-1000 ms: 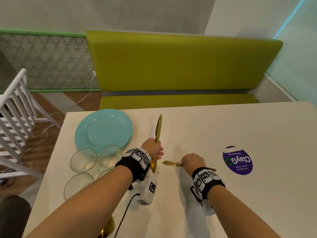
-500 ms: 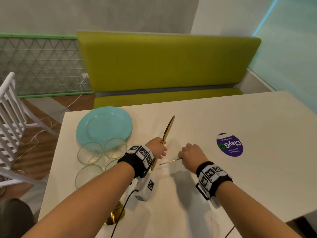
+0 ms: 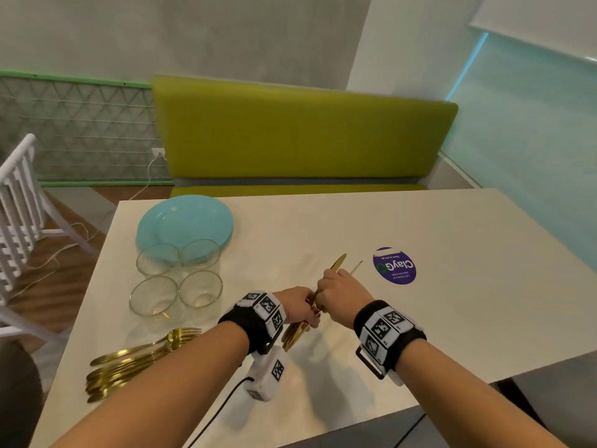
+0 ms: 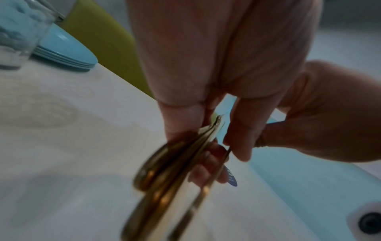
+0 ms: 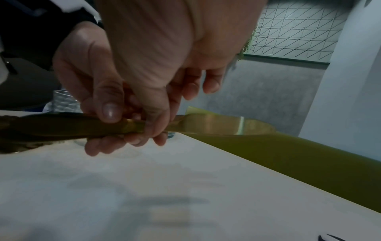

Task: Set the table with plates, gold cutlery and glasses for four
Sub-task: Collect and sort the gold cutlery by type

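Over the middle of the white table [image 3: 452, 318] my two hands meet around a small bunch of gold knives [image 3: 337, 262]. My left hand [image 3: 307, 313] grips the handles, which stick out below it toward me. My right hand [image 3: 326, 286] pinches the bunch just ahead of the left, blades pointing away to the right. In the left wrist view the gold knives [image 4: 164, 176] are blurred between my left fingers [image 4: 181, 124]. The right wrist view has a knife blade [image 5: 218, 124] pointing past my right thumb. Turquoise plates [image 3: 184, 221] lie stacked at the far left, with several glasses [image 3: 155, 294] beside them.
A pile of gold forks and spoons [image 3: 135, 360] lies at the near left of the table. A purple round sticker [image 3: 394, 266] sits right of my hands. A green bench [image 3: 300, 134] runs behind the table, and a white chair [image 3: 19, 202] stands at the left.
My right hand lifted its knife off the table and brought it to the knife in my left hand. Both hands moved right and now hold the knives together.
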Tool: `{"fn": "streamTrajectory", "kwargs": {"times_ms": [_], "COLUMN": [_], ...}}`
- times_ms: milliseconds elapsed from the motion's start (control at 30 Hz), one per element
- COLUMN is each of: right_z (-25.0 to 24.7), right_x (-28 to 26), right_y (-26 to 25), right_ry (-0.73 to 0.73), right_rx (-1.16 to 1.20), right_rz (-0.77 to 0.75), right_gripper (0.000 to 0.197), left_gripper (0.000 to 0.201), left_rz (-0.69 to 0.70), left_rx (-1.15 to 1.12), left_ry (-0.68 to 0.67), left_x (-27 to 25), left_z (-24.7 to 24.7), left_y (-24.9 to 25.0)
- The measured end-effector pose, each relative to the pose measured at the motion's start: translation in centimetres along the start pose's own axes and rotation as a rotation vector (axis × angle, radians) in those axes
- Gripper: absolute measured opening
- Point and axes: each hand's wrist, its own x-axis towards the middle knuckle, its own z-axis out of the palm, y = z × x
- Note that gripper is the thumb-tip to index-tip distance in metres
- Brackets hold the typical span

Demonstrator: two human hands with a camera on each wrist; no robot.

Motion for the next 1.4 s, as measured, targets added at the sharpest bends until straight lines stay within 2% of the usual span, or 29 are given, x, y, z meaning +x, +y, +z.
{"fn": "streamTrajectory", "kwargs": {"times_ms": [67,200,400,500,533,600,700,767,833,900,967,1133,1400], "right_z": [0.3,1.2,2.7,3.1,3.1,4.1,3.6,2.9,2.5,2.2,1.9,1.7,0.9], "right_x": [-1.6,-4.7,-7.8,-8.6,-8.8,-8.3,-8.1,-8.0,-7.7,-7.2,-6.5,-4.9,-3.7], "right_y": [-0.2,-0.9,-2.0,-3.4,-3.8,-4.5,-5.8,-6.1,-6.4,-6.9,-7.8,-10.5,-12.6], "right_ry": [-0.031,-0.043,0.032,0.118,0.135,0.194,0.224,0.178,0.135,0.108,0.08,0.061,0.073], "right_rx": [0.001,-0.023,0.003,0.019,0.02,0.065,0.108,0.134,0.144,0.176,0.19,0.231,0.266], "right_rz": [-0.014,-0.041,-0.082,-0.12,-0.119,-0.098,-0.112,-0.066,-0.031,0.004,0.045,0.111,0.167], "right_gripper": [0.029,0.026,0.024,0.008,0.009,0.024,0.012,0.02,0.027,0.029,0.03,0.03,0.03], "left_gripper": [0.02,0.019,0.016,0.023,0.024,0.022,0.025,0.03,0.034,0.039,0.041,0.039,0.034], "left_rz": [-0.009,0.002,0.028,0.003,-0.009,-0.029,-0.092,-0.145,-0.188,-0.223,-0.261,-0.317,-0.323], "left_rx": [-0.05,-0.147,-0.267,-0.269,-0.263,-0.242,-0.139,0.003,0.241,0.455,0.561,0.696,0.775], "left_ry": [-0.007,0.004,0.104,0.167,0.193,0.24,0.307,0.351,0.37,0.375,0.374,0.374,0.382], "left_x": [-0.5,-1.8,-4.2,-5.3,-5.7,-6.4,-7.6,-8.4,-9.6,-10.8,-11.9,-13.8,-14.9], "left_z": [1.7,5.3,9.1,10.1,10.3,10.5,10.0,8.9,7.6,6.1,4.8,2.5,0.2], "left_y": [-0.1,0.2,-0.2,-0.9,-1.2,-1.8,-3.5,-5.2,-7.1,-9.1,-11.4,-16.0,-19.9]}}
